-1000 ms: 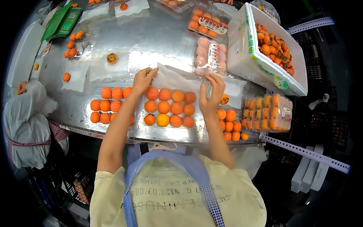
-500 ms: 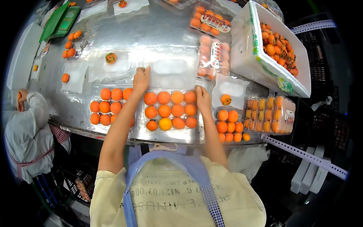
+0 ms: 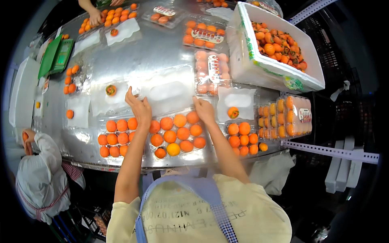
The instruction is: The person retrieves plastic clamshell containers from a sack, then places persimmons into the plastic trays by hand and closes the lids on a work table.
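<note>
A clear plastic clamshell box (image 3: 178,156) lies open in front of me, its fruit side filled with rows of orange persimmons (image 3: 183,133). Its lid half, with a white pad (image 3: 166,90), extends away from me. At the box's left edge my left hand (image 3: 139,109) is open, fingers stretched and apart. My right hand (image 3: 204,109) pinches the right edge where lid and tray meet. Left of my left forearm is another filled box of persimmons (image 3: 122,126), with a single persimmon (image 3: 111,90) on its lid pad.
A white foam box (image 3: 279,79) heaped with persimmons stands at right. Closed labelled packs (image 3: 213,73) and stacked packs (image 3: 298,115) sit nearby. A green scale (image 3: 60,56) is at left. A co-worker's hand (image 3: 95,17) is over fruit at the far side; another person's sleeve (image 3: 46,148) is at left.
The box in front of me has turned, its right side now farther from me. My left hand has opened from its grip on the left edge. The view has shifted, showing more of the far side.
</note>
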Available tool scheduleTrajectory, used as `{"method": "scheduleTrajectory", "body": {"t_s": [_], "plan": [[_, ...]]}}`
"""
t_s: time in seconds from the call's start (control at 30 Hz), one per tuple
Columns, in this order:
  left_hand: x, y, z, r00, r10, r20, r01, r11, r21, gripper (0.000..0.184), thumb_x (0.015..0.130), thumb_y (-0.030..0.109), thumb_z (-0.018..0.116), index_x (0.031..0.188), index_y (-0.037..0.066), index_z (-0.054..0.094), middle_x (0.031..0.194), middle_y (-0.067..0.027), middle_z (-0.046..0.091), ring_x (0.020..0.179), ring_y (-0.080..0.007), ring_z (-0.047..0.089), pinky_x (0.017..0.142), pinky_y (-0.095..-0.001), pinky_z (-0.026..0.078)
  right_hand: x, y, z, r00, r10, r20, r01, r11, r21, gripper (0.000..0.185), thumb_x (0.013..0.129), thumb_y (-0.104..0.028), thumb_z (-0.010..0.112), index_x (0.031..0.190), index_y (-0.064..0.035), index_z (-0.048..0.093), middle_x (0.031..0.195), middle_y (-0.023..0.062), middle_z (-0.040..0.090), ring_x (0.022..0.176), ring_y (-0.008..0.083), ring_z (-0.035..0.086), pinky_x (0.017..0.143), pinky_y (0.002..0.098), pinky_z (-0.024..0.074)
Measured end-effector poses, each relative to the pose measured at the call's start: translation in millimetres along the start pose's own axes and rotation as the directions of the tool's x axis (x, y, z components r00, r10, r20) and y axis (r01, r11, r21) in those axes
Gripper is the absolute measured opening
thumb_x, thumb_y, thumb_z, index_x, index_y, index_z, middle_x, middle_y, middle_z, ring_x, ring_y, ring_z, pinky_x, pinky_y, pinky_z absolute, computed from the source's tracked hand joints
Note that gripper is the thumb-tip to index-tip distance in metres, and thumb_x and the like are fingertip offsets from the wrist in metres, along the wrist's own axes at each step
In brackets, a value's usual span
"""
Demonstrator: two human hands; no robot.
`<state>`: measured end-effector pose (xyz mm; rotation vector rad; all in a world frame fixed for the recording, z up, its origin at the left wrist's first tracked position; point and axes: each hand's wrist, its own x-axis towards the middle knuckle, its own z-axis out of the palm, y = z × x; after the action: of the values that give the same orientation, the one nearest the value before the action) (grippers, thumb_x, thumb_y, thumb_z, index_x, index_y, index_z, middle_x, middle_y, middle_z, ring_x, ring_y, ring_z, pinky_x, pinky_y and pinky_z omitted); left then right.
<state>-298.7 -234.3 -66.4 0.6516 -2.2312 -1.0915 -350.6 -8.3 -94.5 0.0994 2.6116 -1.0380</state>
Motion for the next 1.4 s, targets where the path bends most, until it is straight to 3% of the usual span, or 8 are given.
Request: {"method": "scheduleTrajectory", "body": {"t_s": [0.13, 0.17, 0.6, 0.83, 1.0, 1.07, 1.27, 1.4], "plan": [[3, -8, 2, 0.99, -0.029, 0.135, 0.014, 0.994, 0.109, 0.066, 0.073, -0.013, 0.055, 0.132, 0.0, 0.029, 0.126, -0.0217, 0.033, 0.111, -0.0367, 0.044, 0.093, -0.04, 0.04, 10, -7, 1, 0.999, 0.022, 0.044, -0.013, 0.982, -0.19, 0.051, 0.086, -0.05, 0.042, 0.083, -0.0052, 0.067, 0.086, 0.0181, 0.065, 0.085, 0.0352, 0.062, 0.077, 0.0439, 0.0467], [5, -22, 7, 0.981, 0.038, 0.192, -0.088, 0.961, 0.262, 0.058, 0.075, -0.01, 0.054, 0.129, 0.0, 0.035, 0.131, -0.022, 0.033, 0.116, -0.0385, 0.042, 0.095, -0.0408, 0.039, 16, -5, 2, 0.997, 0.051, 0.063, -0.032, 0.96, -0.279, 0.05, 0.085, -0.047, 0.043, 0.086, -0.0024, 0.067, 0.088, 0.0197, 0.065, 0.087, 0.0364, 0.062, 0.079, 0.0446, 0.047], [8, -38, 22, 0.936, 0.046, 0.35, -0.157, 0.942, 0.295, 0.052, 0.079, -0.001, 0.052, 0.128, 0.0, 0.039, 0.135, -0.0217, 0.035, 0.118, -0.0384, 0.042, 0.097, -0.0416, 0.038, -12, -4, -2, 0.998, 0.045, 0.047, -0.021, 0.904, -0.427, 0.048, 0.09, -0.04, 0.041, 0.086, 0.0017, 0.064, 0.089, 0.025, 0.063, 0.085, 0.0387, 0.062, 0.075, 0.0463, 0.0482], [4, -22, 15, 0.91, -0.011, 0.414, -0.142, 0.931, 0.336, 0.052, 0.08, -0.002, 0.049, 0.13, -0.001, 0.036, 0.136, -0.0265, 0.033, 0.12, -0.0402, 0.04, 0.097, -0.0417, 0.038, -26, -4, -8, 0.966, -0.226, -0.128, 0.172, 0.925, -0.338, 0.03, 0.086, -0.025, 0.049, 0.089, 0.0025, 0.061, 0.089, 0.0233, 0.062, 0.081, 0.0381, 0.06, 0.073, 0.0458, 0.048], [7, -46, 15, 0.945, 0.085, 0.316, -0.154, 0.967, 0.202, 0.048, 0.079, -0.004, 0.044, 0.126, -0.004, 0.041, 0.126, -0.0272, 0.043, 0.113, -0.0396, 0.046, 0.093, -0.0437, 0.041, -37, -9, -7, 0.812, -0.506, -0.29, 0.437, 0.857, -0.273, 0.017, 0.08, -0.012, 0.055, 0.089, 0.0006, 0.061, 0.089, 0.0179, 0.061, 0.087, 0.0338, 0.056, 0.079, 0.0432, 0.0455], [11, -44, 11, 0.948, 0.001, 0.318, -0.051, 0.988, 0.148, 0.046, 0.077, -0.005, 0.044, 0.123, -0.006, 0.044, 0.119, -0.0276, 0.05, 0.11, -0.0392, 0.049, 0.092, -0.0431, 0.042, -45, -16, -8, 0.818, -0.519, -0.248, 0.474, 0.852, -0.22, 0.016, 0.079, -0.01, 0.056, 0.09, -0.0011, 0.062, 0.089, 0.0156, 0.061, 0.088, 0.0323, 0.056, 0.08, 0.0424, 0.0446], [24, -26, 5, 0.914, -0.092, 0.396, -0.039, 0.95, 0.31, 0.038, 0.073, -0.007, 0.047, 0.11, -0.008, 0.053, 0.103, -0.0258, 0.058, 0.103, -0.0399, 0.052, 0.089, -0.0437, 0.042, -63, -32, 4, 0.785, -0.615, -0.072, 0.602, 0.785, -0.146, 0.017, 0.076, -0.011, 0.058, 0.091, -0.0038, 0.063, 0.089, 0.0125, 0.062, 0.088, 0.0302, 0.056, 0.078, 0.0402, 0.0433], [23, -25, 2, 0.908, -0.073, 0.414, -0.075, 0.941, 0.331, 0.038, 0.074, -0.004, 0.049, 0.112, -0.008, 0.051, 0.106, -0.0253, 0.056, 0.106, -0.0413, 0.049, 0.089, -0.0428, 0.042, -67, -32, 12, 0.774, -0.633, 0.024, 0.63, 0.765, -0.137, 0.021, 0.073, -0.015, 0.063, 0.092, -0.0048, 0.063, 0.09, 0.012, 0.061, 0.087, 0.0296, 0.055, 0.077, 0.0387, 0.0424]]}}
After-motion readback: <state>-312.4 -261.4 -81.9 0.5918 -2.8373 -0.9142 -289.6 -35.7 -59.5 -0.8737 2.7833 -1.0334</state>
